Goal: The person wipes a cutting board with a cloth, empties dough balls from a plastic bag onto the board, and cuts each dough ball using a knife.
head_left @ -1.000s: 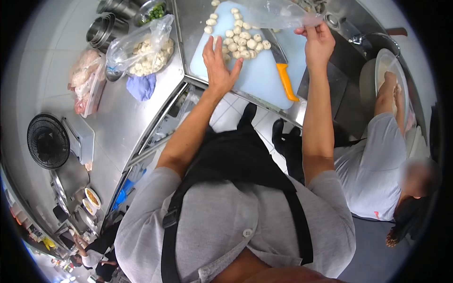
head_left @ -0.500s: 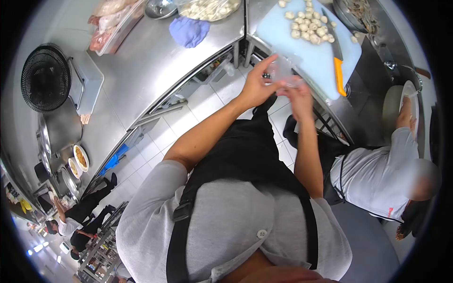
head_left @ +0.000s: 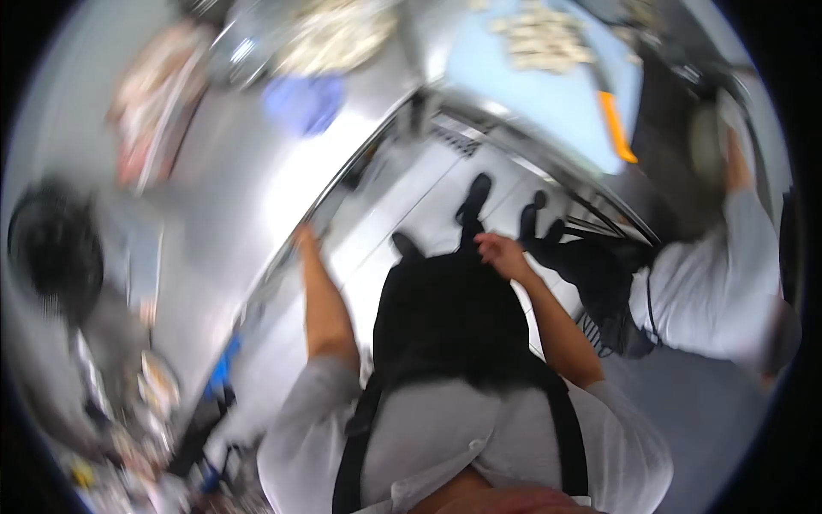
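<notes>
White pieces (head_left: 541,41) beyond empty, half-curled right hand (head_left: 503,255) and left hand (head_left: 305,239), hold unclear

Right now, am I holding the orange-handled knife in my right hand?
No, the orange-handled knife lies on the blue cutting board, well apart from your right hand.

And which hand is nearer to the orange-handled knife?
Right. The right hand is on the near side of the knife; the left hand is farther left, by the counter.
</notes>
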The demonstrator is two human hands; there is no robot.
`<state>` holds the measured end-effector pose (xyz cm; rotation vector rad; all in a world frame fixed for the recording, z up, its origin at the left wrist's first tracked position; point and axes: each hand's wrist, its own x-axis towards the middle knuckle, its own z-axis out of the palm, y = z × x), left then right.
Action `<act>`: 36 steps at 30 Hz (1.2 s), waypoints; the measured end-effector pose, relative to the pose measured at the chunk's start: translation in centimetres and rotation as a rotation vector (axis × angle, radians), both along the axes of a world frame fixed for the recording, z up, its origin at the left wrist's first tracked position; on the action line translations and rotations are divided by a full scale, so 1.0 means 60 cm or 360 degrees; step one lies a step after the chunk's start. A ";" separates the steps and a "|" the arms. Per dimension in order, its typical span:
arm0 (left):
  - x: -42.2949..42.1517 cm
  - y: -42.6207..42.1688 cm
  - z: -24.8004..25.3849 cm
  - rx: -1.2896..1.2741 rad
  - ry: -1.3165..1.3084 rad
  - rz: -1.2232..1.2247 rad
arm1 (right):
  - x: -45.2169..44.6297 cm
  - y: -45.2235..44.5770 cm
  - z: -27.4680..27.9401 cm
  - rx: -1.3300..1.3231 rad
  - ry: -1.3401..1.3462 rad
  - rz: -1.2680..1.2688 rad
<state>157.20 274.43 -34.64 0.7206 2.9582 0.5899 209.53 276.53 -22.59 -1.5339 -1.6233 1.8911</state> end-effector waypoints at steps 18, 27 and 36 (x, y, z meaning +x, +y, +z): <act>-0.170 -0.063 -0.167 -0.0965 0.0891 -0.0793 | 0.269 0.704 0.274 0.2050 -0.1507 -0.0619; 0.306 -0.056 0.208 0.0136 0.0097 -0.0515 | 0.294 0.941 0.210 0.1144 -0.1382 -0.0667; 0.525 0.418 0.514 0.0880 -0.0240 -0.1622 | 0.145 0.726 0.331 0.1238 -0.0406 -0.0861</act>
